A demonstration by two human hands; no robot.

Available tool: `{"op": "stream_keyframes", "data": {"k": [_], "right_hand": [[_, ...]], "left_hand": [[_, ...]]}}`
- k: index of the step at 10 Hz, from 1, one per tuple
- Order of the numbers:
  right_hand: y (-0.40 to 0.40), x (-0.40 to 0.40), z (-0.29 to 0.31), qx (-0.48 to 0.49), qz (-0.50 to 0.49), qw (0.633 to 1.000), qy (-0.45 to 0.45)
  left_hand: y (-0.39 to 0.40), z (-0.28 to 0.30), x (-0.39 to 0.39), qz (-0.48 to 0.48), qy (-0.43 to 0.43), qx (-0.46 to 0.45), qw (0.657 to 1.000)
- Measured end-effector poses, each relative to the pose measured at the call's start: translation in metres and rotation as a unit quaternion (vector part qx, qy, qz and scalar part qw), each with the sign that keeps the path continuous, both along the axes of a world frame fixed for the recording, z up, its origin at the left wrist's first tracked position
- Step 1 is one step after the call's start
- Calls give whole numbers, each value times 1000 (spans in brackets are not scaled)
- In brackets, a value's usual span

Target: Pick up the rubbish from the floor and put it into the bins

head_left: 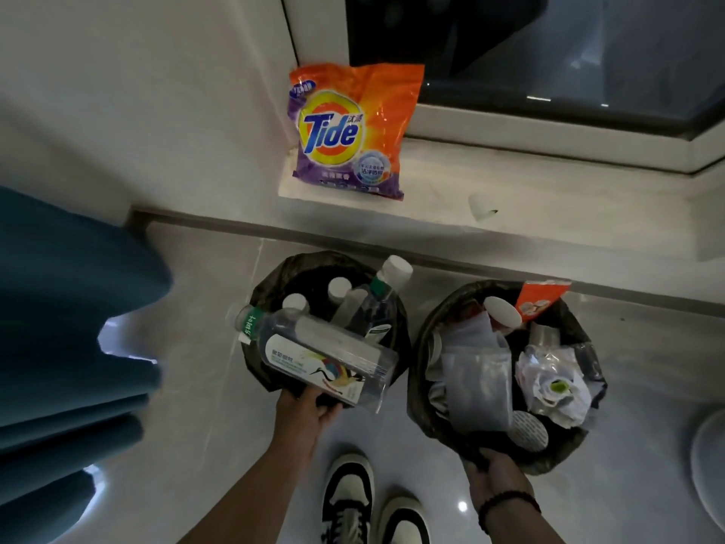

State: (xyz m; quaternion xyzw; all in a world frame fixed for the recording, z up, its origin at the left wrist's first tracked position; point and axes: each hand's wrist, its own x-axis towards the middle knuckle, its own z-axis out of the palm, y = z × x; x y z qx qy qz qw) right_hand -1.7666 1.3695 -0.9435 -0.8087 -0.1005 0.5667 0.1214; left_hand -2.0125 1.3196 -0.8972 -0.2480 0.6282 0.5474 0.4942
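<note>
Two round bins lined with dark bags stand side by side on the pale floor. The left bin (pixel 274 280) holds several clear plastic bottles; a big labelled bottle (pixel 317 353) lies across its top. My left hand (pixel 308 412) grips the near rim of that bin, just under the big bottle. The right bin (pixel 427 335) is full of crumpled paper, plastic bags, a cup and an orange packet (pixel 539 298). My right hand (pixel 496 480), with a dark bead bracelet on the wrist, grips the near rim of the right bin.
An orange and purple Tide detergent bag (pixel 349 129) leans on a white ledge (pixel 549 190) below a dark window. Blue curtain folds (pixel 66 327) hang at the left. My two shoes (pixel 370 504) stand between the bins. A white round object (pixel 708 461) sits at the right edge.
</note>
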Motion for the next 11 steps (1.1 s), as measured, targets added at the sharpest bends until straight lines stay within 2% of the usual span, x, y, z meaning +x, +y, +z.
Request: {"op": "stream_keyframes", "data": {"k": [1,2,3,4,6,8,9,11], "right_hand": [[18,-22,0,2,-296,953,67],[26,-25,-2,38,-255,966,35],[18,-18,-16,50,-241,966,78],[23,-20,-8,57,-267,960,69],[43,-44,12,65,-267,947,165],[57,-46,23,5,-243,941,235],[50,-44,36,-21,-228,945,233],[35,-46,60,-52,-159,963,212]], "left_hand": [[2,-12,2,12,3,7,1000],[5,-24,3,28,14,4,999],[8,-35,7,51,16,-2,999],[12,-43,11,71,2,6,997],[7,-45,13,57,16,-16,998],[4,-37,8,1,-1,-56,998],[0,-26,5,-22,-2,-80,997],[-23,-2,5,9,-4,-67,998]]}}
